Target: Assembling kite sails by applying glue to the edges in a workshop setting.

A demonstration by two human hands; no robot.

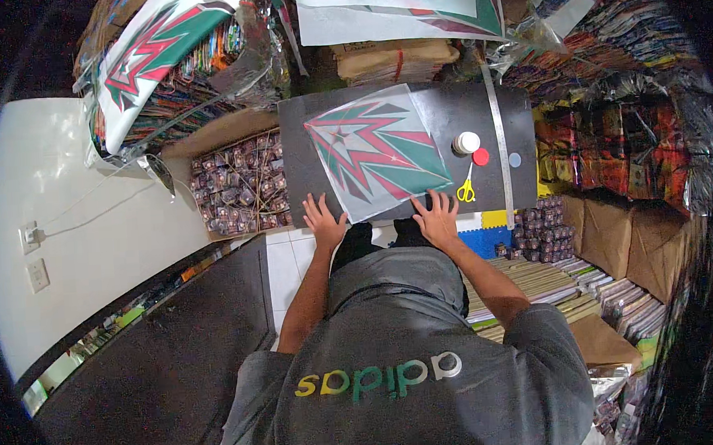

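A thin white sheet printed with green and red jagged shapes (pixel 378 137) lies slanted on a dark tabletop (pixel 302 116). My left hand (pixel 324 222) rests at the table's near edge, beside the sheet's lower left corner, with its fingers spread. My right hand (pixel 437 218) has its fingers apart and lies over the near edge of the sheet, toward its lower right corner. Right of the sheet are yellow-handled scissors (pixel 466 188), a white-lidded jar (pixel 466 143), a red round lid (pixel 480 157) and a pale blue disc (pixel 515 160). Neither hand grips anything.
A long metal ruler (pixel 499 134) lies across the table's right side. An open carton of small packaged items (pixel 238 184) stands at the left. More printed sheets (pixel 402 15) drape over stacks beyond the table. Stacked bundles (pixel 529 286) fill the floor at lower right.
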